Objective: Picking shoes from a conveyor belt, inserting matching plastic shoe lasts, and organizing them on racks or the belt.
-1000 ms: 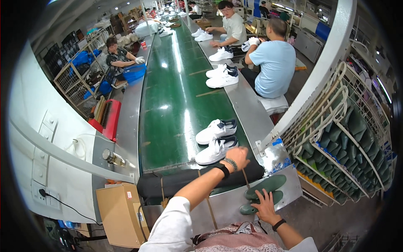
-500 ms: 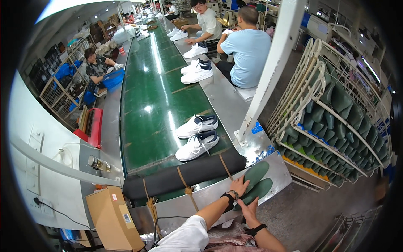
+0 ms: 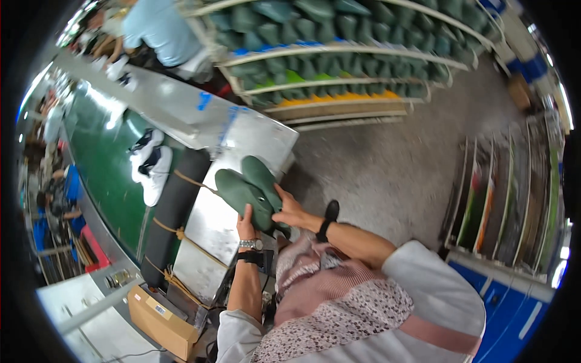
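Note:
A pair of dark green shoe lasts (image 3: 233, 189) lies side by side in my hands, over the near end of the metal bench. My left hand (image 3: 246, 225) is closed on the left last, its thumb along the outer side. From the other side my right hand (image 3: 290, 209) grips the right last (image 3: 259, 172). Small holes show in the upper faces of the lasts. Parts of both hands' fingers are hidden beneath them.
A wire rack (image 3: 339, 48) packed with green lasts stands ahead. To the left, white sneakers (image 3: 154, 175) sit on a green conveyor belt (image 3: 103, 163) with a black roller (image 3: 175, 212) at its end. A cardboard box (image 3: 160, 323) is near left; another rack (image 3: 502, 199) and a blue cabinet (image 3: 502, 302) stand right.
The view has swung to the right, bringing the rack of lasts ahead and the conveyor to the left. Both hands still hold the pair of lasts, now nearer to my body's front.

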`<state>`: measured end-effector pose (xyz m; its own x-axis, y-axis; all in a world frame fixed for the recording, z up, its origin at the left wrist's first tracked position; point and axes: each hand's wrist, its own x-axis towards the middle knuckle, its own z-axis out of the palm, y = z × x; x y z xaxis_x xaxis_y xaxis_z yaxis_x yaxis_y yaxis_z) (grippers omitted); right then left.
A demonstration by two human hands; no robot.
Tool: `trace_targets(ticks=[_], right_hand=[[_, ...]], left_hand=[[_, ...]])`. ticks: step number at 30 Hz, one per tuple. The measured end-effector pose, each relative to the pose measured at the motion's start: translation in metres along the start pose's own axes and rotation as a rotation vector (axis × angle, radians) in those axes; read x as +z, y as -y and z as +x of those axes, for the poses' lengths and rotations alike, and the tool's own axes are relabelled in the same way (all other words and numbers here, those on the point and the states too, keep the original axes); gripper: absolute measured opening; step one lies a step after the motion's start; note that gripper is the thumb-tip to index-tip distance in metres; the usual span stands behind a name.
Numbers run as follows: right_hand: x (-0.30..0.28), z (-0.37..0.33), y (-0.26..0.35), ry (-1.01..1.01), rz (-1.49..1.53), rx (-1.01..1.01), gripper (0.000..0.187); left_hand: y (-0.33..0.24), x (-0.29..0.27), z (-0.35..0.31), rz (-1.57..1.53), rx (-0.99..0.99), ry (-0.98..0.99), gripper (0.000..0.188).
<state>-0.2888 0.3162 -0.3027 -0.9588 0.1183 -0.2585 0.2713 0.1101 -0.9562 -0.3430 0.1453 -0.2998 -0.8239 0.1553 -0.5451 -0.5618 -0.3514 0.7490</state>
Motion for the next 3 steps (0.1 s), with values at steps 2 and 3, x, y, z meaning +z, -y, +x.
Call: trace_targets(ticks=[2, 3], right_hand=[[-0.035, -0.021, -0.001, 0.053, 0.043, 0.131, 0.112], [-0.053, -0.033, 0.008, 0.066, 0.076, 0.191, 0.113]], left_hand=[[0.018, 0.037, -0.02, -0.05, -0.006, -0.011, 0.057], [0.029, 0.051, -0.024, -0.044, -0.003, -0.037, 0.058]])
